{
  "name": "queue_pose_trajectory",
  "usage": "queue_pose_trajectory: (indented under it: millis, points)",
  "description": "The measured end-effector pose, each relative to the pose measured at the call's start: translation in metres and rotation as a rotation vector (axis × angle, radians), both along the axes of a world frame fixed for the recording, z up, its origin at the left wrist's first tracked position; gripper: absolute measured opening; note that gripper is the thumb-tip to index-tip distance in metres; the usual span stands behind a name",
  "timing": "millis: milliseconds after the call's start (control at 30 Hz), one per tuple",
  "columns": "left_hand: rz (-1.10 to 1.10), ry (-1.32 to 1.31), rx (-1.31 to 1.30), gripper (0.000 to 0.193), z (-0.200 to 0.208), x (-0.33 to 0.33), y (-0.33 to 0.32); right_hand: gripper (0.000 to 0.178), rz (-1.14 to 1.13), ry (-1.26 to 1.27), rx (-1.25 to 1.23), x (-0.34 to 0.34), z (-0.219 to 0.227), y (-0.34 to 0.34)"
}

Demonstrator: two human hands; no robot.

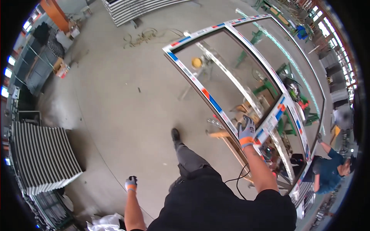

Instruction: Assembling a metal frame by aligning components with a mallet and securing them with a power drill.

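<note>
A large window frame [203,91], white with red and blue film strips and a dark edge, lies across supports at my right. Open bays divided by crossbars let the things beneath show through. My right hand [246,131], in a grey and orange glove, is closed on the frame's near bar, close to a crossbar joint. Low at my left side hangs my left hand [131,183], gloved alike and away from everything. Its fingers are curled, with nothing visible in them.
A co-worker [330,173] stands at the far right, one gloved hand at the frame's edge. Green stands [266,90] and a film-wrapped rail [231,79] sit below the frame. Stacked metal profiles [46,158] are at left, more profiles [135,9] at the back. A hose [148,36] lies on the floor.
</note>
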State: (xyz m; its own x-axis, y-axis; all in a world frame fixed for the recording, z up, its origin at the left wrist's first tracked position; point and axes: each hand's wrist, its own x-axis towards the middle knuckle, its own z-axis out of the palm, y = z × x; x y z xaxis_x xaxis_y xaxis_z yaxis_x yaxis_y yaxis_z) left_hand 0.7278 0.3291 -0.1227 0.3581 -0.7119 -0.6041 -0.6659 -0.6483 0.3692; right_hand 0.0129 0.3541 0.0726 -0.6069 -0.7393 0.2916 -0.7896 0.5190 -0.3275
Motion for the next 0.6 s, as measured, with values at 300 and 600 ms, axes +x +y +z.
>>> queue_pose_trajectory:
  millis: [300,600]
  points:
    - [0.707,0.555,-0.160,0.010,0.001,-0.019,-0.117,0.036,0.097,-0.221,-0.035,-0.002,0.007,-0.274]
    - [0.571,0.723,-0.021,0.019,-0.038,0.025,-0.270,0.035,-0.124,-0.386,-0.065,-0.031,-0.032,-0.484]
